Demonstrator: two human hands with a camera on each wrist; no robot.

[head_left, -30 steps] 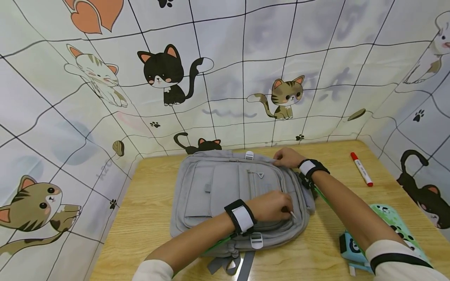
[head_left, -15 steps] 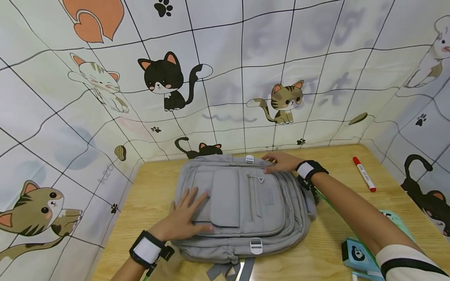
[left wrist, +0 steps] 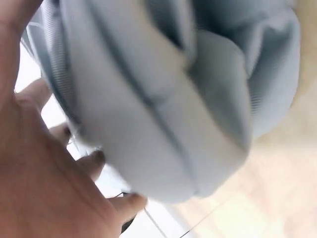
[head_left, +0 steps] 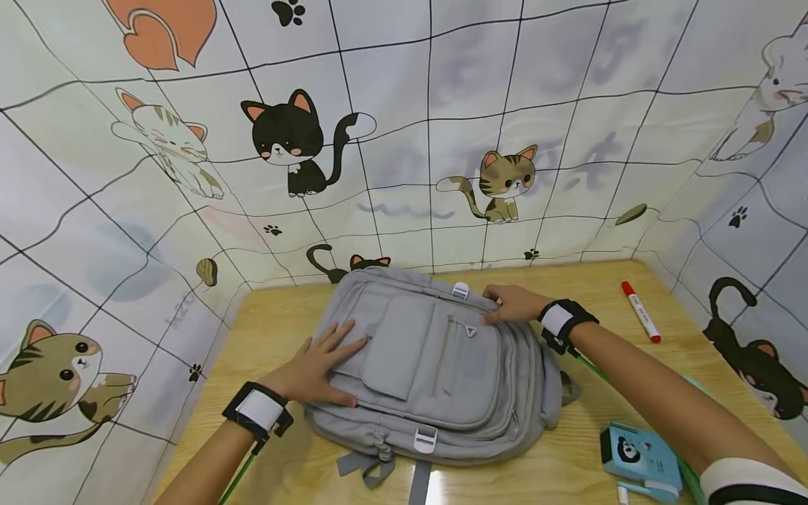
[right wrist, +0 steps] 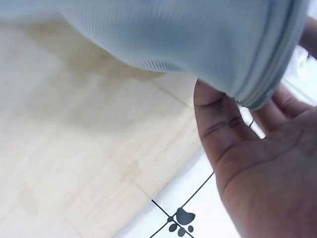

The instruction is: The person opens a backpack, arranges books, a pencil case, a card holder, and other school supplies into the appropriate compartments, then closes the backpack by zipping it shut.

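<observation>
Gray backpack (head_left: pixel 404 351) lies front up, slightly skewed, mid-table (head_left: pixel 271 322). Left hand (head_left: pixel 312 370): fingers spread, resting on the bag's left side. Right hand (head_left: pixel 519 303): thumb on front panel, fingers round the far edge, pinching that edge near the right end; right wrist view shows fingertips behind the fabric. Triangular zipper pull (head_left: pixel 470 330) on the front pocket, just beside the right thumb. White buckle (head_left: pixel 426 440) on near side, gray strap (head_left: pixel 419 484) trailing below. Outward: red-and-white marker (head_left: pixel 640 312) far right, blue panda box (head_left: pixel 642 454) near right, cat-print sheet (head_left: pixel 404 165) behind.
</observation>
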